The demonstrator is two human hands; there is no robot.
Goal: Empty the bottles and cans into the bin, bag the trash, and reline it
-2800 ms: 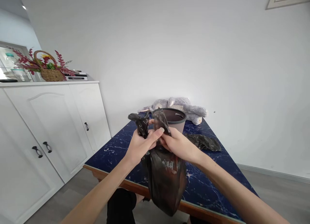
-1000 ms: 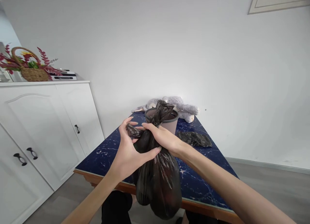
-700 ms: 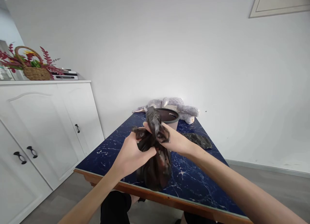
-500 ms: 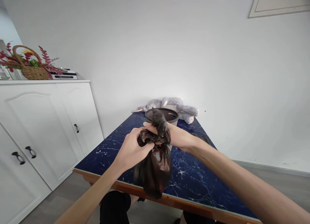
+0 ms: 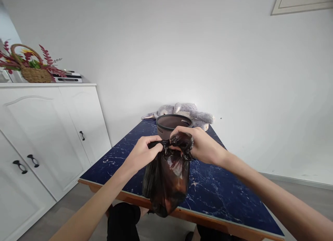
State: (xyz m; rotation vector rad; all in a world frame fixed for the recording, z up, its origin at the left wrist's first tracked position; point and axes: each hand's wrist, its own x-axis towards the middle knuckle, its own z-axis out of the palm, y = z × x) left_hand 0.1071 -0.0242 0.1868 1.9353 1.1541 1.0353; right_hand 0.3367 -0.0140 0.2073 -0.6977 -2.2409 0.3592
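A thin black plastic bag (image 5: 169, 182) hangs from both hands at the table's near edge, its body bulging and partly see-through. My left hand (image 5: 143, 150) pinches the gathered neck from the left, thumb and index finger pressed together. On the right, my right hand (image 5: 200, 143) is closed round a bunched loop of the bag's top, and some of its fingers are hidden behind the plastic. Just beyond the hands stands a round grey-brown trash bin (image 5: 163, 130) with a dark rim and an oval handle hole.
A grey plush toy (image 5: 203, 116) lies behind the bin against the wall. The dark blue marbled table (image 5: 218, 192) has a wooden edge. To the left, a white cabinet (image 5: 52, 130) bears a wicker flower basket (image 5: 36, 75) and a white device (image 5: 69, 77).
My right hand has drawn back to the right, out from across the bin. My hands are further apart, and the bag's top is stretched between them rather than wound together.
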